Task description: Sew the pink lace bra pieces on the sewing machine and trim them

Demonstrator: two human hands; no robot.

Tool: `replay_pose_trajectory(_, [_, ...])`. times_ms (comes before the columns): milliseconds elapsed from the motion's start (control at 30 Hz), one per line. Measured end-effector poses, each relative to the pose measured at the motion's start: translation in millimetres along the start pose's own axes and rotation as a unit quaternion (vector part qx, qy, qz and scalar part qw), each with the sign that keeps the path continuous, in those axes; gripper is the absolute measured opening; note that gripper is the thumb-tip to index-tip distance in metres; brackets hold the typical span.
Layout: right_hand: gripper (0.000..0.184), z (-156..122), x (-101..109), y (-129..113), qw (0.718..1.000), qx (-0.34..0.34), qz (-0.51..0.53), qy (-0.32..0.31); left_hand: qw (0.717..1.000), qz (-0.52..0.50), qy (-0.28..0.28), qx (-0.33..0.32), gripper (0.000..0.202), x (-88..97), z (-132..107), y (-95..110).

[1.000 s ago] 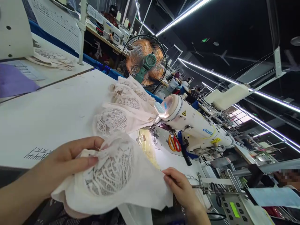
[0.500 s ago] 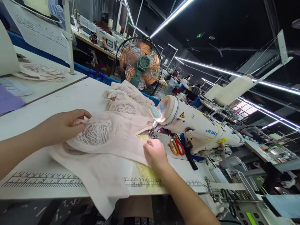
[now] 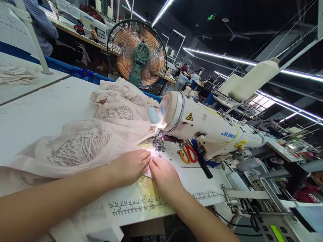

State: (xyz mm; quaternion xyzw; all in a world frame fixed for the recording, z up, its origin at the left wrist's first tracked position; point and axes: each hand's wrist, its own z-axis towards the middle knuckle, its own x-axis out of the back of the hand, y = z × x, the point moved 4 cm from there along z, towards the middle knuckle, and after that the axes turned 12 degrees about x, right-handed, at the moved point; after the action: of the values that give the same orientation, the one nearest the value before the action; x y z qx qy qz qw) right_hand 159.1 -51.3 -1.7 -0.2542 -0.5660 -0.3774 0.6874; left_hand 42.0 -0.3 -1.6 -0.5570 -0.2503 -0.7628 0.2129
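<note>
A pale pink lace fabric piece (image 3: 75, 148) lies across the white sewing table (image 3: 45, 107), its edge running toward the needle area of a white Juki sewing machine (image 3: 202, 124). My left hand (image 3: 130, 165) rests flat on the fabric edge, fingers stretched toward the needle. Beside it, my right hand (image 3: 164, 176) presses down on the same edge, fingertips touching the left hand's. Both hands sit just in front of the lit presser foot (image 3: 157, 144).
A stack of more lace pieces (image 3: 121, 97) lies behind the fabric. Orange-handled scissors (image 3: 186, 153) rest under the machine arm. A standing fan (image 3: 137, 55) is behind the table. A control panel (image 3: 275, 230) sits at lower right. Other workers sit at far tables.
My left hand has slid right along the fabric to meet my right hand at the needle. The fabric has been spread flat, with its edge brought up to the presser foot.
</note>
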Motion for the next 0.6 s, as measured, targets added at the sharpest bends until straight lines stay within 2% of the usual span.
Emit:
replay_pose_trajectory(233, [0.032, -41, 4, 1, 0.990, 0.052, 0.081, 0.101, 0.999, 0.009, -0.031, 0.010, 0.027, 1.1, 17, -10])
replay_pose_trajectory(400, [0.031, -41, 3, 2, 0.988, 0.044, 0.091, 0.118, 0.999, 0.003, -0.040, -0.004, 0.024, 4.0, 27, -11])
replay_pose_trajectory(600, [0.029, -38, 8, -3, 0.986, 0.040, 0.102, 0.122, 0.997, 0.012, -0.074, -0.002, 0.027, 6.2, 28, -12])
